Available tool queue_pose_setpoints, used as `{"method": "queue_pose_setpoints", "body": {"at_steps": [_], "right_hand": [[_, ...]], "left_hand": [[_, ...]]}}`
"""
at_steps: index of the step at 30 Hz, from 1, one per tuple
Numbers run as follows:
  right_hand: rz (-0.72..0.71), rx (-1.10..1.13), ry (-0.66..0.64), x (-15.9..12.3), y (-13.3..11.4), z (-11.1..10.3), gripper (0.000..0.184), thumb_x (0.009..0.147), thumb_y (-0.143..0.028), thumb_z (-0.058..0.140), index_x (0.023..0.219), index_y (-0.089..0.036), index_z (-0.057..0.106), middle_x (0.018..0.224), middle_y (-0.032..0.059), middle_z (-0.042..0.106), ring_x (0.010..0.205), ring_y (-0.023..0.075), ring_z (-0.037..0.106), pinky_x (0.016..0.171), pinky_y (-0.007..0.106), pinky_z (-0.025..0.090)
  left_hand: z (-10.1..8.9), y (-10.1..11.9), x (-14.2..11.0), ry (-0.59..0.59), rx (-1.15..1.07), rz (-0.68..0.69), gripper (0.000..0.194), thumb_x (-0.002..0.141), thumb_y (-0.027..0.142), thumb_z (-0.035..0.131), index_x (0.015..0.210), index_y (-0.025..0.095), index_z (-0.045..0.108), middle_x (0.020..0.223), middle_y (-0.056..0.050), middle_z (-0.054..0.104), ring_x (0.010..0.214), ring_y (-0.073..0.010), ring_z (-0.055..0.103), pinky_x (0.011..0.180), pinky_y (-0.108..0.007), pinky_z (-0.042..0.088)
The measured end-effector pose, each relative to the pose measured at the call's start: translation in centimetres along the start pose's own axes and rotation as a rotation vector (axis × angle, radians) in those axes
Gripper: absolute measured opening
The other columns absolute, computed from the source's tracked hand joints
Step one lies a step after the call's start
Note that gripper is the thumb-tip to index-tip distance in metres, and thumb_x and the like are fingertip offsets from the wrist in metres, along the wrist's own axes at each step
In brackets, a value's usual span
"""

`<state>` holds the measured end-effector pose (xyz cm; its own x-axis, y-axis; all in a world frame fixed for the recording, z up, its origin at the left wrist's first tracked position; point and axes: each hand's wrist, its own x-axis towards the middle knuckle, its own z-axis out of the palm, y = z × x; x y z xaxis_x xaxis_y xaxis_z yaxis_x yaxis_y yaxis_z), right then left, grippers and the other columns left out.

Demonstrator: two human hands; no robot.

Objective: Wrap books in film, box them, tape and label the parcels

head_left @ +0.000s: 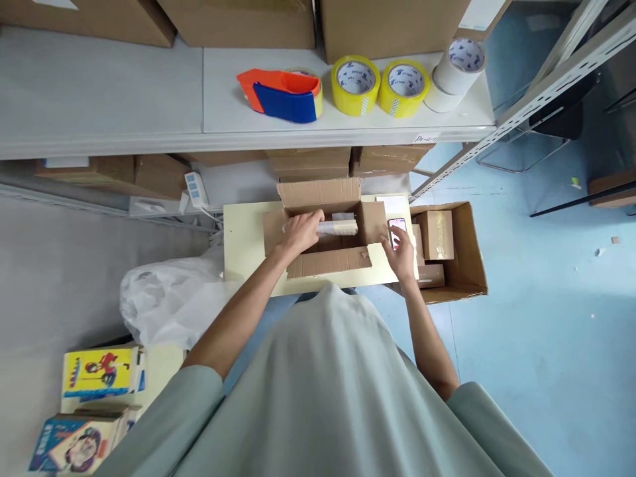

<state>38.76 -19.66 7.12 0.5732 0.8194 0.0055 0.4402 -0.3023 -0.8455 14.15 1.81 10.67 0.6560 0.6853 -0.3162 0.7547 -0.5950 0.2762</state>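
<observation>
An opened cardboard box (328, 262) stands on a pale yellow table, its flaps folded outward. My left hand (302, 233) is closed around the left end of a whitish, slim object (338, 228), maybe plastic-wrapped books, over the box opening; its exact kind is unclear. Beneath it, the inside of the box is partly hidden. My right hand (401, 257) is at the table's right side, fingers apart over a phone (397, 226) with a lit screen. Its fingertips cover the phone's lower part, and the thumb reaches towards the box's right flap.
The shelf (149, 99) above bears a tape dispenser (285, 96), yellow tape rolls (355, 86) and white rolls (460, 66). A larger carton (470, 265) with small boxes stands right of the table (243, 245). White plastic (169, 298) and stacked books (99, 371) are at left.
</observation>
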Motion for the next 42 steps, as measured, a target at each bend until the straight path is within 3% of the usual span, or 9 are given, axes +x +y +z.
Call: {"method": "queue_pose_setpoints", "body": {"at_steps": [5,12,15,18,21,25,32,37,42], "right_hand": [[0.091,0.016,-0.010,0.1,2.2,1.8,0.051,0.103,-0.064,0.064,0.129,-0.021,0.073,0.133,0.0203,0.076,0.122,0.0333,0.074,0.107,0.055,0.065],[0.194,-0.013,-0.034,0.5,3.3,2.4,0.052,0.099,-0.062,0.066,0.129,-0.019,0.073,0.129,0.0202,0.079,0.110,0.0349,0.079,0.105,0.058,0.064],[0.151,0.045,-0.033,0.5,3.3,2.0,0.053,0.099,-0.064,0.065,0.129,-0.021,0.073,0.132,0.0201,0.079,0.107,0.0342,0.080,0.100,0.057,0.067],[0.098,0.084,-0.004,0.6,3.1,1.5,0.056,0.100,-0.065,0.064,0.135,-0.021,0.072,0.134,0.0213,0.079,0.108,0.0331,0.081,0.099,0.055,0.068],[0.093,0.110,0.060,0.5,2.5,1.3,0.067,0.100,-0.065,0.066,0.149,-0.019,0.065,0.128,0.0211,0.081,0.112,0.0330,0.082,0.103,0.055,0.068],[0.073,0.114,0.058,0.0,0.4,0.9,0.063,0.102,-0.065,0.068,0.144,-0.018,0.071,0.134,0.0225,0.081,0.123,0.0356,0.080,0.107,0.057,0.067],[-0.119,-0.118,-0.338,-1.7,-4.5,0.7,0.074,0.099,-0.058,0.080,0.163,-0.027,0.061,0.164,0.0160,0.066,0.148,0.0386,0.066,0.120,0.061,0.059],[-0.359,-0.499,-0.645,-1.8,-5.1,2.4,0.100,0.085,-0.022,0.091,0.175,-0.023,0.047,0.181,0.0142,0.046,0.172,0.0386,0.037,0.142,0.064,0.031],[-0.362,-0.473,-0.680,0.0,-4.4,2.7,0.071,0.088,-0.016,0.083,0.157,-0.026,0.068,0.161,0.0131,0.069,0.160,0.0383,0.055,0.140,0.066,0.033]], "left_hand": [[4.1,-0.2,2.9,-0.240,0.022,-0.028,0.047,0.092,0.018,0.080,0.138,0.023,0.072,0.129,-0.017,0.081,0.123,-0.0375,0.077,0.102,-0.043,0.056],[6.1,-1.9,3.8,-0.280,-0.095,-0.015,0.070,0.078,0.029,0.101,0.142,0.021,0.075,0.135,-0.017,0.081,0.131,-0.0391,0.075,0.110,-0.042,0.057],[5.4,-3.8,1.3,-0.131,-0.232,0.022,0.062,0.095,0.033,0.087,0.152,0.023,0.068,0.152,-0.015,0.075,0.141,-0.0363,0.071,0.119,-0.044,0.054],[5.2,-6.6,-3.4,0.273,-0.466,-0.004,0.046,0.107,0.035,0.068,0.152,0.023,0.067,0.162,-0.012,0.068,0.153,-0.0312,0.063,0.133,-0.045,0.045],[6.3,-9.4,-8.2,0.580,-0.563,-0.372,0.070,0.104,0.050,0.071,0.162,0.013,0.056,0.172,-0.023,0.055,0.166,-0.0385,0.047,0.140,-0.055,0.033],[8.6,-10.8,-11.8,0.393,-0.896,-0.717,0.093,0.099,0.066,0.074,0.167,0.009,0.044,0.152,-0.032,0.068,0.156,-0.0463,0.058,0.130,-0.065,0.045],[8.3,-5.3,-13.8,0.568,-0.797,-0.335,0.096,0.100,0.068,0.073,0.174,0.020,0.035,0.170,-0.024,0.055,0.162,-0.0389,0.052,0.134,-0.058,0.042],[7.5,-2.6,-13.6,0.256,-0.454,0.054,0.125,0.085,0.060,0.091,0.181,0.020,0.022,0.178,-0.023,0.047,0.173,-0.0434,0.032,0.142,-0.062,0.025],[6.4,-4.3,-12.0,0.142,-0.389,0.067,0.109,0.091,0.052,0.086,0.179,0.018,0.030,0.173,-0.023,0.053,0.170,-0.0412,0.038,0.141,-0.059,0.026]]}}
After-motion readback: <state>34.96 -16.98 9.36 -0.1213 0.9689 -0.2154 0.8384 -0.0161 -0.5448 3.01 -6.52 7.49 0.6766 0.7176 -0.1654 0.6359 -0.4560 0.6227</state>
